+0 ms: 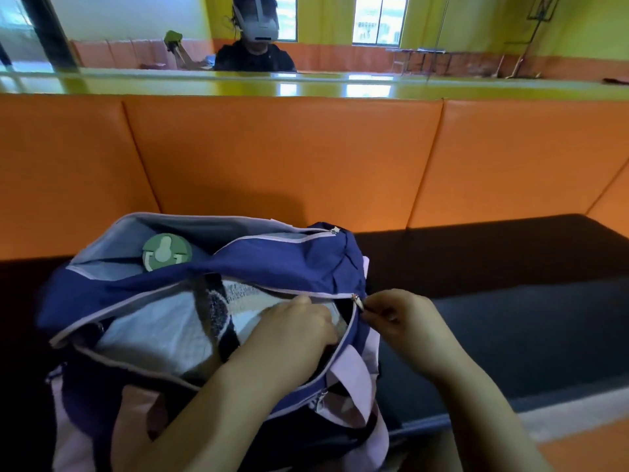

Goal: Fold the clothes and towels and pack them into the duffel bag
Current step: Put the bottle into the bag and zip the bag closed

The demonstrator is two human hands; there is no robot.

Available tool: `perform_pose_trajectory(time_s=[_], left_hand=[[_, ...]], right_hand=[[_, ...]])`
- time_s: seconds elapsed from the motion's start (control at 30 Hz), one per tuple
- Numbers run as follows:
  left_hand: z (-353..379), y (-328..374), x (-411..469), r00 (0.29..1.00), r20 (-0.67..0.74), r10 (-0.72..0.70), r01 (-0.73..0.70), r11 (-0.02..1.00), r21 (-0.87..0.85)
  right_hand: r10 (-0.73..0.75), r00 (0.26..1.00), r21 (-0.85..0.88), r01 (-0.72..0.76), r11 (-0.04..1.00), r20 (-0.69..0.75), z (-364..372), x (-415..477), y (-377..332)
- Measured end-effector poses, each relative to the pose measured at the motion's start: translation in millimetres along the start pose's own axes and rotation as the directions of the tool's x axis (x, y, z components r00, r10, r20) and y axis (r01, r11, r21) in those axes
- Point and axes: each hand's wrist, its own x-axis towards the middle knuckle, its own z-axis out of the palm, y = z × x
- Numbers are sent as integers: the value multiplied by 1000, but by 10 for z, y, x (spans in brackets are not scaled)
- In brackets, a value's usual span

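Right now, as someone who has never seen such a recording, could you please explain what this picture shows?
There is no machine: these are a person's two bare hands, filmed by one camera worn on the head, looking forward and down. A navy fabric duffel bag with lilac trim lies on a dark padded mat before an orange padded wall. Its main opening is unzipped, showing folded white cloth and a dark striped knit piece. A round green lid sits in the far compartment. The left hand rests in the opening on the contents, fingertips hidden. The right hand pinches the small metal zip pull at the opening's right end.
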Motion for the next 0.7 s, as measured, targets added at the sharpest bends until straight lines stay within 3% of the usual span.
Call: perform_pose_trajectory(time_s=[0.2,0.43,0.7], left_hand=[[28,20,-30,997,64,-32,29,999,44],[-387,273,-59,960,-261,-103,8,939,-343],[-357,444,177,930,-360,-77,-12,971,-237]], right_hand=[[69,997,177,-73,981,31,-225,-103,-68],[-9,999,178,2,984,38,-364,-184,-167],[-126,985,277,90,957,116,-543,-220,-165]])
